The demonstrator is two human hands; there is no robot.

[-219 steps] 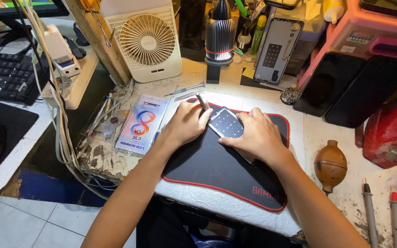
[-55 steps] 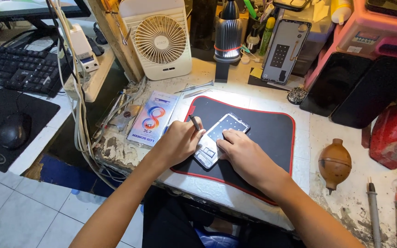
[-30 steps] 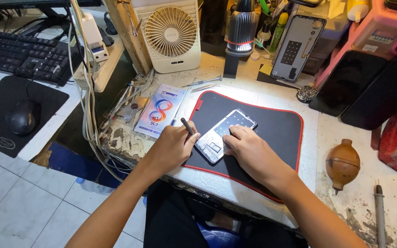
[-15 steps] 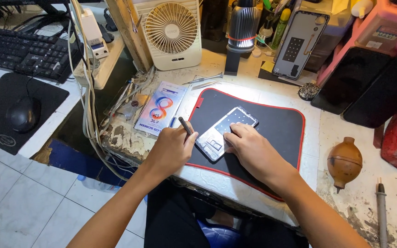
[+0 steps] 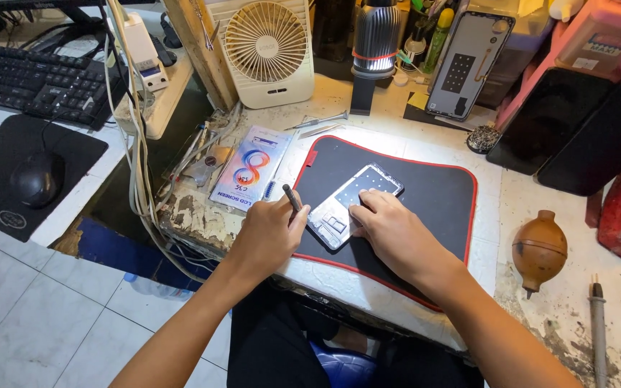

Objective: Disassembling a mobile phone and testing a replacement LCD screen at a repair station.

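An opened phone [image 5: 350, 201] lies face down on a black mat with a red border [image 5: 425, 194], its inner frame showing. My right hand [image 5: 389, 233] rests flat on the mat with its fingertips pressing the phone's lower right side. My left hand [image 5: 267, 233] sits at the mat's left edge and grips a thin dark screwdriver [image 5: 292, 197], its shaft pointing up and away from the phone.
A flat screen package [image 5: 246, 169] lies left of the mat. Tweezers [image 5: 318, 122], a small fan [image 5: 267, 47] and a lamp [image 5: 375, 43] stand behind. A brown rubber blower [image 5: 538, 248] and screwdrivers [image 5: 598, 323] are at right. Keyboard [image 5: 30, 72] and mouse [image 5: 36, 176] sit far left.
My left hand has drawn slightly back from the phone toward the mat's left edge, still holding the screwdriver. My right hand keeps pressing the phone, which has stayed in place.
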